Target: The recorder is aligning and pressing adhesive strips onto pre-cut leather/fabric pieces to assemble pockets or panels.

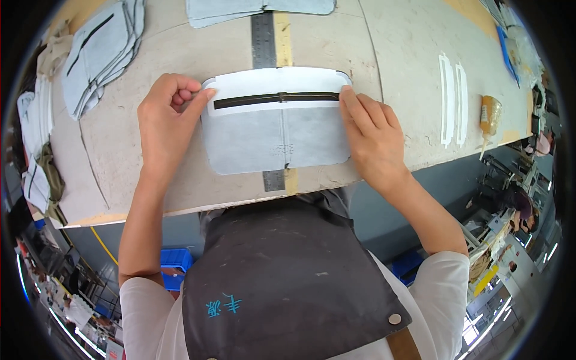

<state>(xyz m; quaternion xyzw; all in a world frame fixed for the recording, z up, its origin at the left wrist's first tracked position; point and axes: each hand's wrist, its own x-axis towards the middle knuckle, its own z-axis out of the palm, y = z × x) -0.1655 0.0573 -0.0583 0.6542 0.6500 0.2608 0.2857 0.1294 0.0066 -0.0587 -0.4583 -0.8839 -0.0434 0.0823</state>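
Across the view, a broad, scuffed beige counter (414,36). Mid-counter, toward the near edge: a pale grey-blue, round-cornered flat panel (249,138), with a white band along its far side, a long black zipper (252,101) set into that band, a centre seam line and small dark dots below. At the far left corner, a stack of similar pale panels (96,69); at the far edge, more pale sheets (240,7), cut off by the view. Left hand (163,114): thumb on the panel's far left corner, fingers loosely curled. Right hand (375,129): fingers together on the far right corner, thumb hidden. Impossible to tell whether either pinches from beneath. Partly hidden under the panel, a dark grey ruler (263,42) beside a yellow strip (282,42). Toward the right edge, two narrow white strips (445,99) and an amber bottle (490,117).
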